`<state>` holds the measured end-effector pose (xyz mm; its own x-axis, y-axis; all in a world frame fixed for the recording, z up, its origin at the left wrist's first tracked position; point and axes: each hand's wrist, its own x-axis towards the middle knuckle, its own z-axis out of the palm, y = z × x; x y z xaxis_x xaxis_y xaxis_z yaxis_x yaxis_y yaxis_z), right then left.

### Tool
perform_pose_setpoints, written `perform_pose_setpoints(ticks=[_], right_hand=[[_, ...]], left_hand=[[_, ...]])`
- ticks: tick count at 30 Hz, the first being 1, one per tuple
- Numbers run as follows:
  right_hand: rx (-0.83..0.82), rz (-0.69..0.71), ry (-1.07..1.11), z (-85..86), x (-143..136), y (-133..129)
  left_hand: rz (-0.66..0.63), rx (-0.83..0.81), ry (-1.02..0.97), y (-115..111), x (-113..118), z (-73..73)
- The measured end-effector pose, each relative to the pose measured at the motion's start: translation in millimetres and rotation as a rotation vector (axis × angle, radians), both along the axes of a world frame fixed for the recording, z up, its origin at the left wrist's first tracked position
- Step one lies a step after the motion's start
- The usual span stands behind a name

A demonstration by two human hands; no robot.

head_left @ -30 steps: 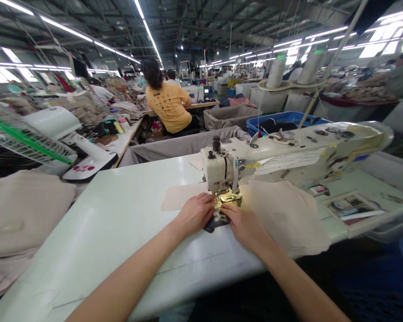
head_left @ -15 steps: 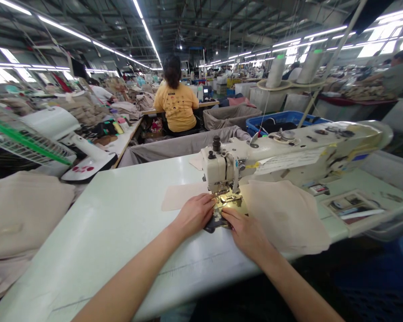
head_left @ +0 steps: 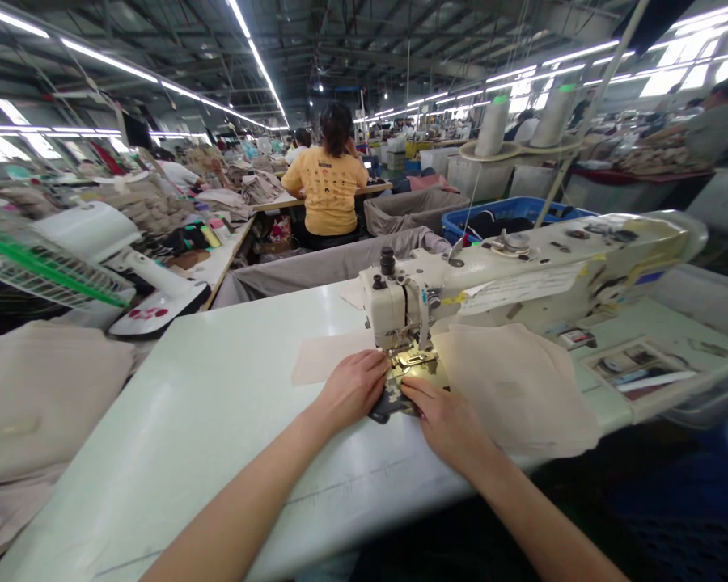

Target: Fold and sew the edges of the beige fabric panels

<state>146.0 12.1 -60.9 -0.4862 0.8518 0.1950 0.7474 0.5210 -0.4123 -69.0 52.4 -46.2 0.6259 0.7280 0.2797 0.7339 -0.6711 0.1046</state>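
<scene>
A cream sewing machine (head_left: 394,307) stands before me, its lamp lighting a brass-coloured plate (head_left: 421,364) under the presser foot. My left hand (head_left: 355,386) is closed at the left of the foot, fingertips beside the needle area. Behind its fingers a flat beige fabric piece (head_left: 321,357) lies on the table. At the plate's front edge, my right hand (head_left: 446,412) is closed with its fingers drawn together. Whatever is between the fingers of either hand is hidden. Close to the right hand lies a stack of beige fabric pieces (head_left: 515,392).
The pale green table (head_left: 243,380) carries a small parts tray (head_left: 637,372) at right. More beige fabric (head_left: 48,396) is piled at left, near a white fan (head_left: 158,275). Beyond are a grey cloth-lined bin (head_left: 315,259), a blue basket (head_left: 522,206) and a seated person in yellow (head_left: 328,190).
The view has shifted slightly. My hands stay in nearly the same place at the machine. The person in yellow ahead has raised an arm towards the head.
</scene>
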Motion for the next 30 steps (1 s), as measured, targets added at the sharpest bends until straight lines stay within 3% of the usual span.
perform_pose_setpoints(ticks=[3,7,12,22,30], right_hand=[[-0.015,0.005,0.009,2.1,0,0],[-0.039,0.010,0.039,5.8,2,0],[-0.035,0.014,0.081,8.4,10,-7],[0.067,0.088,-0.001,-9.6,15,-23],[-0.025,0.101,-0.075,5.4,12,-15]], left_hand=[[0.070,-0.016,-0.001,-3,0,1.0],[0.143,-0.041,0.084,-17,6,13.2],[0.087,-0.129,0.153,-49,23,25.0],[0.014,-0.069,0.094,-62,22,12.2],[-0.004,-0.055,0.071,-54,17,9.4]])
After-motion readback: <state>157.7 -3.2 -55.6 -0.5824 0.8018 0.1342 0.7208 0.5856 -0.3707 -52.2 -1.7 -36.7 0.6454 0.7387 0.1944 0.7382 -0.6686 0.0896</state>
